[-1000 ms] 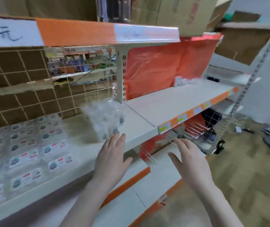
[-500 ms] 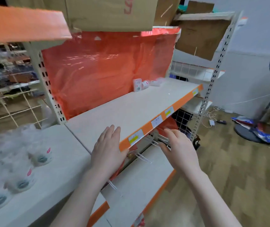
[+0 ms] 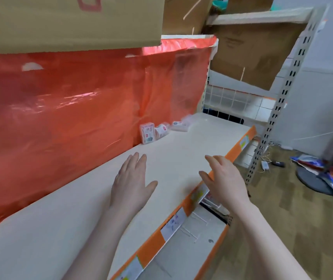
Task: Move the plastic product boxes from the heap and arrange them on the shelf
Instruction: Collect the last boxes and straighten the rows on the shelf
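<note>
A few small clear plastic product boxes (image 3: 148,133) with red and white labels lie at the back of the white shelf (image 3: 181,150), against the orange plastic sheet (image 3: 70,110). One stands upright; two more (image 3: 179,125) lie to its right. My left hand (image 3: 130,182) hovers flat over the shelf with straight fingers, holding nothing. My right hand (image 3: 225,180) is open above the shelf's orange front edge, also empty. Both hands are well short of the boxes.
A cardboard box (image 3: 70,21) hangs over the shelf from above, and another cardboard sheet (image 3: 250,51) sits at upper right. A slotted upright post (image 3: 278,106) ends the shelf. A lower shelf (image 3: 186,249) lies beneath. A fan base (image 3: 315,178) and cables are on the wooden floor.
The view has swung right, away from the shelf bay with stacked boxes. Both empty hands have moved right and forward over the bare shelf, toward the few loose boxes.
</note>
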Motion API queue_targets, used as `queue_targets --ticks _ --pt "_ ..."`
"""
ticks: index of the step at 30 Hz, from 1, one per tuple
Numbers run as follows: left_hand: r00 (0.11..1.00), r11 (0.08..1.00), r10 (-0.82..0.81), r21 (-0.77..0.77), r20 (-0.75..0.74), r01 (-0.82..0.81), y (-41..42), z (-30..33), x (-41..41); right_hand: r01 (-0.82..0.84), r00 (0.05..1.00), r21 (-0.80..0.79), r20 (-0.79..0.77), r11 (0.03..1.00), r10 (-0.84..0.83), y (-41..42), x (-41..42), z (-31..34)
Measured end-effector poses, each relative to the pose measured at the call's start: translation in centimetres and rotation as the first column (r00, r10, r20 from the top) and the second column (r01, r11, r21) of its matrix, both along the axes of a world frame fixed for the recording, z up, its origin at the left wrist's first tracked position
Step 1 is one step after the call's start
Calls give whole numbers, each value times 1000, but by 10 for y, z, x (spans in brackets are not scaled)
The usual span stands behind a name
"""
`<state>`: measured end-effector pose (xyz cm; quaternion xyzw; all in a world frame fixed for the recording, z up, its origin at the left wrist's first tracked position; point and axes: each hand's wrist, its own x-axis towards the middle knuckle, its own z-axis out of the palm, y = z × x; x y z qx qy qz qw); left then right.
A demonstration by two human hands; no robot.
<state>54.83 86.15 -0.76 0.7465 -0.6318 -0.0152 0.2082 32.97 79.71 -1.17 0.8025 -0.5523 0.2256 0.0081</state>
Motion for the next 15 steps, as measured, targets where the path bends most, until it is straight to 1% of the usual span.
queue_targets --ticks 4,9,12,15 --pt "998 998 64 -13 -5 -64 -43 -1 1 -54 998 3 17 999 54 -67 4 -2" --pt "979 979 202 -3 -3 -202 -94 -15 -6 -167 986 35 20 985 167 -150 7 -15" --pt "952 951 307 -23 -23 -307 -131 -21 -15 -252 968 45 -2 967 252 -208 8 -18" --pt "910 911 411 0 -45 -412 -163 -22 -27 -342 939 88 -13 935 345 -262 10 -18"
